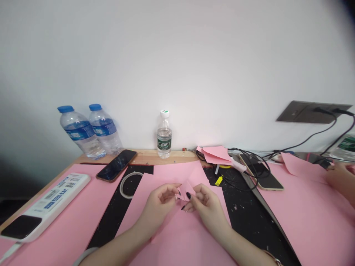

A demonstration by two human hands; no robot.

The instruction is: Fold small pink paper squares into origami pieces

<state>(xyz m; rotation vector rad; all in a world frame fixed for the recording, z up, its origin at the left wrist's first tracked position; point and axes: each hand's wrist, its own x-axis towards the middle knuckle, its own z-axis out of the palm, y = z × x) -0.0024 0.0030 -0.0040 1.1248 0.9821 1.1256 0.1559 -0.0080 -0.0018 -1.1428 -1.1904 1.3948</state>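
My left hand [161,202] and my right hand [204,204] meet over the middle of the table, both closed on one small folded piece of pink paper [185,189]. The right thumb presses on the front of the fold, while the left fingers pinch its left edge. Dark polish shows on the nails. Beneath my hands lie larger pink paper sheets [177,240], overlapping on a black mat [244,210]. How the folds run inside my fingers is partly hidden.
Two blue-capped bottles [83,135] lean at the back left by a phone [117,165] and a white power bank [50,207]. A small bottle [164,135] stands against the wall. Cables [257,173], folded pink paper [216,154], another phone [262,173] and another person's hand [340,177] are right.
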